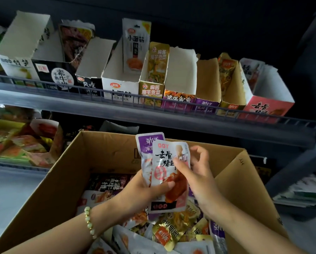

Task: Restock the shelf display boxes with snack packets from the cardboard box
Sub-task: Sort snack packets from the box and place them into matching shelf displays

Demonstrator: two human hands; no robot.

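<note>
Head view. Two snack packets upright above cardboard box (98, 158). Clamped on both: left hand (144, 191), fingers curled behind, thumb pressed across the front. Foremost, between the two thumbs: white packet (169, 173). Directly behind, showing above left fingertips: purple-topped packet (148, 143). Pinching white packet's right edge: right hand (195, 173), thumb in front, other fingers curled loosely apart behind. Above fingertips, on shelf (116, 110): row of open-topped display boxes (120, 83).

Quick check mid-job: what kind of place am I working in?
Probably a small shop's snack aisle. A metal shelf carries a row of torn-open branded display boxes, and in front of it an open cardboard box holds loose snack packets.
</note>
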